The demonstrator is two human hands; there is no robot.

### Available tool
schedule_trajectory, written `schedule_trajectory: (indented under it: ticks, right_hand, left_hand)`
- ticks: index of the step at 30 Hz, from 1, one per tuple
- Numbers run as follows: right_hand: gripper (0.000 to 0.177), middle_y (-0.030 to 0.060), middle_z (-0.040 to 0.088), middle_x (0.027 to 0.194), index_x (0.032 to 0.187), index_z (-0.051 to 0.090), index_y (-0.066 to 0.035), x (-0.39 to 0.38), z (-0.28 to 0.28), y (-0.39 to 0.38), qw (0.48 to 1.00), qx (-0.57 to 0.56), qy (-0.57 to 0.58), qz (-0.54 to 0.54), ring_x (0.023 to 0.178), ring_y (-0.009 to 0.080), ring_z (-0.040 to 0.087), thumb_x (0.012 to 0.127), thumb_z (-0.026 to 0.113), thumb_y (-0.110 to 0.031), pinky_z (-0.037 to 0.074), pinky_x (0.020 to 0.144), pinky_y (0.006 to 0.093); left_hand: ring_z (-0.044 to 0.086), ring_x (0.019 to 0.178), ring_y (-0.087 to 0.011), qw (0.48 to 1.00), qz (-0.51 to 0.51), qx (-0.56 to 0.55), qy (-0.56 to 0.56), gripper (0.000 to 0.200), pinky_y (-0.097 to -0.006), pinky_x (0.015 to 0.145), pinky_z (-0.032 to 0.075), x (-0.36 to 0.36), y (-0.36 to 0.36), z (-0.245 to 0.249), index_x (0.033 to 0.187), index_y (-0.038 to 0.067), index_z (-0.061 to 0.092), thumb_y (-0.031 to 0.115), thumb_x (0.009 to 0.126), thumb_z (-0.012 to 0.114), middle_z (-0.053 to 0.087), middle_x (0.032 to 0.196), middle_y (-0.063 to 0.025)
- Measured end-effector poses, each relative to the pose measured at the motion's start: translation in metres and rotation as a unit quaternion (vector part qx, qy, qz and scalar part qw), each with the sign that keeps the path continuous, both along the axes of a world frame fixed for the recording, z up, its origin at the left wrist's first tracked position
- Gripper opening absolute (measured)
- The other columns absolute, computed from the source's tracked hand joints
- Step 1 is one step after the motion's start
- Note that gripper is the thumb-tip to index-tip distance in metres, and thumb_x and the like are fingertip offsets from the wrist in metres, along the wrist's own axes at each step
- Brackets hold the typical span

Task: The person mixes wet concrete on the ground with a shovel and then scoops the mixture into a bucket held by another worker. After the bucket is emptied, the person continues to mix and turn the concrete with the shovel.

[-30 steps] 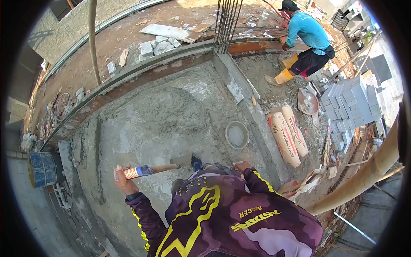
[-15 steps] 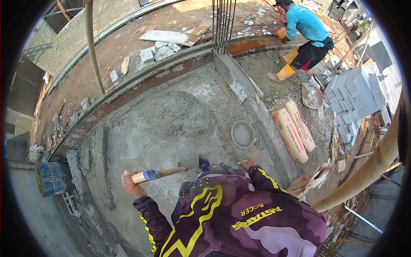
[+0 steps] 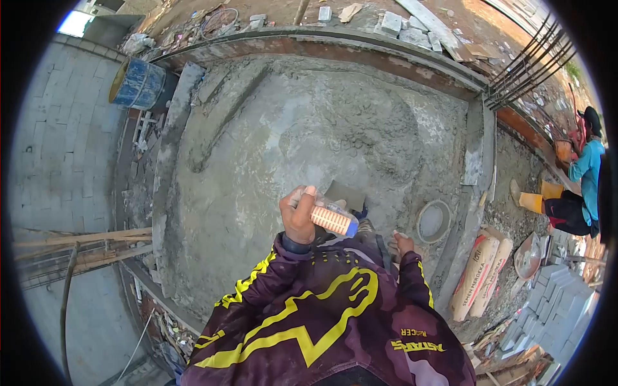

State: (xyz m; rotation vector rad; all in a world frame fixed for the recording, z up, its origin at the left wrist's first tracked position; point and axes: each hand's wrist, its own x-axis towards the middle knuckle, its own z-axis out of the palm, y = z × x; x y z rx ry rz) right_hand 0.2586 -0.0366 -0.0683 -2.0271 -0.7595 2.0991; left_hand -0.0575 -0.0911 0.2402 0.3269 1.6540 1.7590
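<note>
My left hand [image 3: 299, 214] is closed round the upper end of a long-handled tool. Its handle [image 3: 333, 220] has an orange-and-white striped wrap and a blue band. Further down, the shaft is mostly hidden by foreshortening. A flat, grey-brown blade [image 3: 345, 195] rests on the wet cement floor [image 3: 257, 167] by my foot. Close to my body, my right hand [image 3: 403, 244] has its fingers curled; what they hold, if anything, cannot be made out. A round bucket [image 3: 434, 221] with grey contents stands just beyond that hand. Rough wet mortar [image 3: 360, 128] is heaped ahead.
Low formwork and concrete edges [image 3: 386, 55] border the floor. Cement bags [image 3: 475, 273] lie to the right near stacked grey blocks [image 3: 547, 309]. A co-worker in a blue shirt [image 3: 586, 167] bends beyond upright rebar [image 3: 531, 61]. A blue drum [image 3: 140, 83] sits at left.
My view has turned, so the floor and co-worker appear rotated and the co-worker is further right. My left hand, still on the handle, now appears nearer the middle, with the shaft foreshortened.
</note>
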Motion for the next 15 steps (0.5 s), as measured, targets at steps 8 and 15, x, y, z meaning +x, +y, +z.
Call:
schedule_trajectory:
  ticks: [8, 15]
  right_hand:
    - [0.052, 0.0126, 0.058, 0.094, 0.107, 0.050, -0.006, -0.215, 0.028, 0.003, 0.962, -0.151, 0.192, 0.121, 0.077, 0.0273, 0.059, 0.078, 0.060, -0.048, 0.048, 0.067, 0.0398]
    - [0.033, 0.0119, 0.048, 0.091, 0.094, 0.044, -0.009, -0.330, -0.058, -0.017, 0.940, -0.247, 0.232, -0.045, 0.079, 0.0281, 0.052, 0.073, 0.064, -0.025, 0.047, 0.076, 0.0432]
  left_hand:
    - [0.050, 0.055, -0.0152, 0.984, -0.063, 0.161, 0.047, 0.029, -0.0305, 0.066, 0.041, -0.056, -0.052, 0.060, 0.060, 0.002, 0.053, 0.020, 0.082, 0.049, 0.053, 0.058, -0.0079]
    - [0.051, 0.058, -0.0177, 0.971, -0.026, 0.238, 0.023, 0.028, -0.0354, 0.070, 0.040, -0.160, -0.150, 0.066, 0.057, 0.006, 0.053, 0.021, 0.081, 0.049, 0.054, 0.057, -0.0057]
